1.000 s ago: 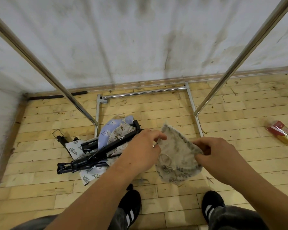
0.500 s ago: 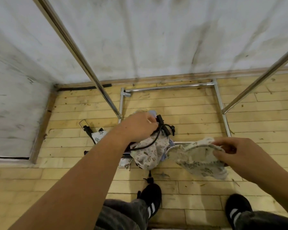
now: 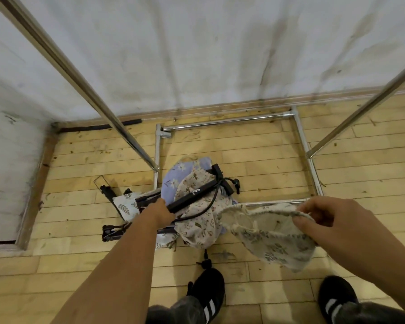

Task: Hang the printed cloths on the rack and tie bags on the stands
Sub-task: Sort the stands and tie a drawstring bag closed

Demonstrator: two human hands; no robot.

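Observation:
My right hand (image 3: 334, 220) pinches the rim of a beige leaf-printed cloth bag (image 3: 270, 239), which hangs open over the floor. Lower down, my left hand (image 3: 158, 212) is closed around a folded black stand (image 3: 193, 194) lying on the floor. A cream printed bag (image 3: 197, 224) and a blue flowered cloth (image 3: 177, 177) lie heaped under that stand. A white leaf-printed cloth (image 3: 125, 204) sits to its left. The chrome rack's base frame (image 3: 220, 121) rests on the floor, with one slanted pole (image 3: 80, 78) left and another slanted pole (image 3: 360, 111) right.
A stained white wall (image 3: 208, 47) stands just behind the rack, with a corner at the left. Another black stand part (image 3: 114, 232) lies left of my forearm. My two black shoes (image 3: 208, 293) stand on the wooden plank floor (image 3: 255, 160) at the bottom.
My left hand let go of the beige bag and dropped to the black stand on the floor, closing on it. My right hand kept the bag and shifted right. The view turned left.

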